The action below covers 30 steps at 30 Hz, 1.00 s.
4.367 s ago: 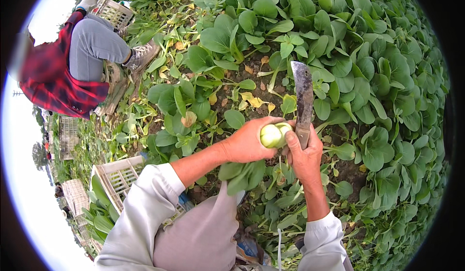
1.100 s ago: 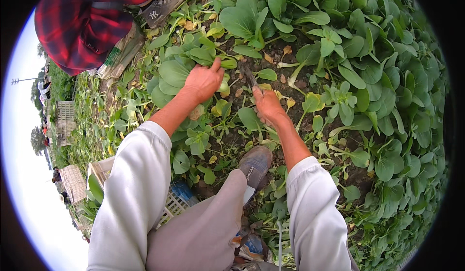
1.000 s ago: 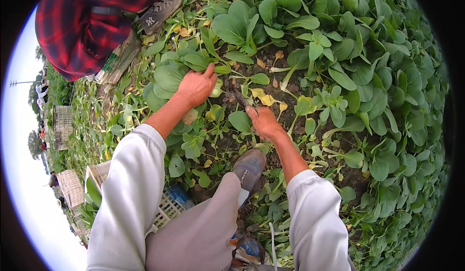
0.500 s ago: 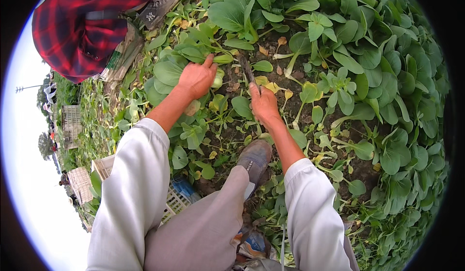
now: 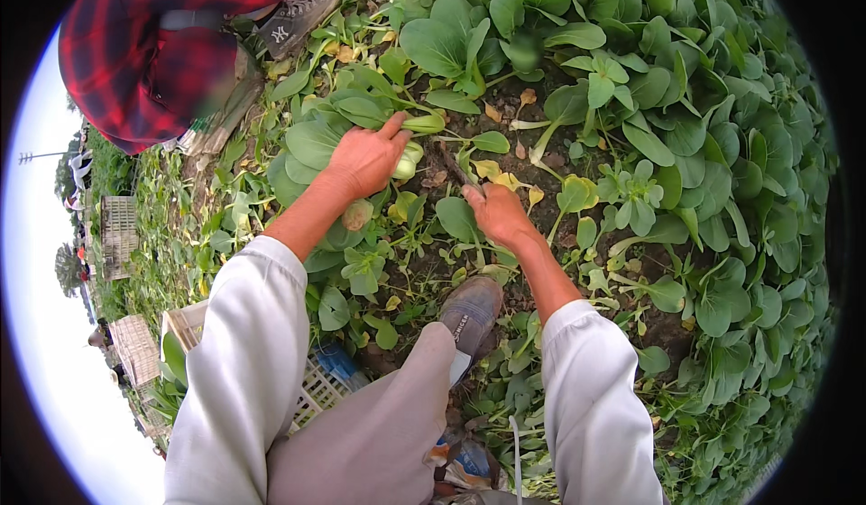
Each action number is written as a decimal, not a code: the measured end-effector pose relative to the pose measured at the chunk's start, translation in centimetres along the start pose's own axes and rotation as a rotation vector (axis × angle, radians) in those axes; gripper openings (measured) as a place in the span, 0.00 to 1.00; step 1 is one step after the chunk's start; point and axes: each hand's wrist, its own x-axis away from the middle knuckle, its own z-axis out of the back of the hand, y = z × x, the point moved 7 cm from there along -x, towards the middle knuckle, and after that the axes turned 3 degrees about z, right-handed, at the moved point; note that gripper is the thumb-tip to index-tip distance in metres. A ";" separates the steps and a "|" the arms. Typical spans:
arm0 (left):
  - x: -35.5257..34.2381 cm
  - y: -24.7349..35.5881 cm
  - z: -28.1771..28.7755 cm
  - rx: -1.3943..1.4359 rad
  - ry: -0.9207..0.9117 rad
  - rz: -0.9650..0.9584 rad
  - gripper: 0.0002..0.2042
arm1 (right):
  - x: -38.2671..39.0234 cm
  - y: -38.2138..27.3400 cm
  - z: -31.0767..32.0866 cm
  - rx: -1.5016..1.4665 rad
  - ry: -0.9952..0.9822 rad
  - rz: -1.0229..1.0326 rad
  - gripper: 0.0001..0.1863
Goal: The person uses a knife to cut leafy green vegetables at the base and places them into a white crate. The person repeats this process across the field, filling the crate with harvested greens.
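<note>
My left hand [image 5: 365, 161] is closed over a bok choy [image 5: 315, 145], its index finger lying along a pale green stalk. The broad leaves spread out to the left, and a pale stem base [image 5: 408, 162] shows just beside the fingers. In my right hand [image 5: 499, 215] is a dark-bladed knife [image 5: 453, 168], its handle mostly hidden in the fist. The blade points up and left, low over the soil, a short way from the stem base and apart from it. A rooted bok choy [image 5: 442, 45] grows beyond both hands.
A dense bok choy bed [image 5: 722, 135] fills the right side. Another person in red plaid [image 5: 135, 63] crouches at upper left, a shoe [image 5: 302, 16] near the plants. A plastic crate [image 5: 322, 388] stands by my leg, and my shoe [image 5: 473, 311] rests between the arms. More crates [image 5: 135, 347] line the left.
My right hand has drawn back slightly toward me, and the knife blade has come down and nearer with it. My left hand stays on the bok choy.
</note>
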 end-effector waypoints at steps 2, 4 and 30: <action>0.5 2.0 1.7 0.066 0.008 -0.048 0.27 | 3.9 1.6 1.9 -0.088 0.128 -0.004 0.23; 1.2 4.5 4.9 0.150 0.087 -0.123 0.29 | 7.5 1.8 5.5 -0.260 0.339 -0.038 0.21; 10.5 29.3 26.1 0.935 -0.258 -0.736 0.29 | 43.3 0.2 21.5 -0.500 1.115 0.272 0.22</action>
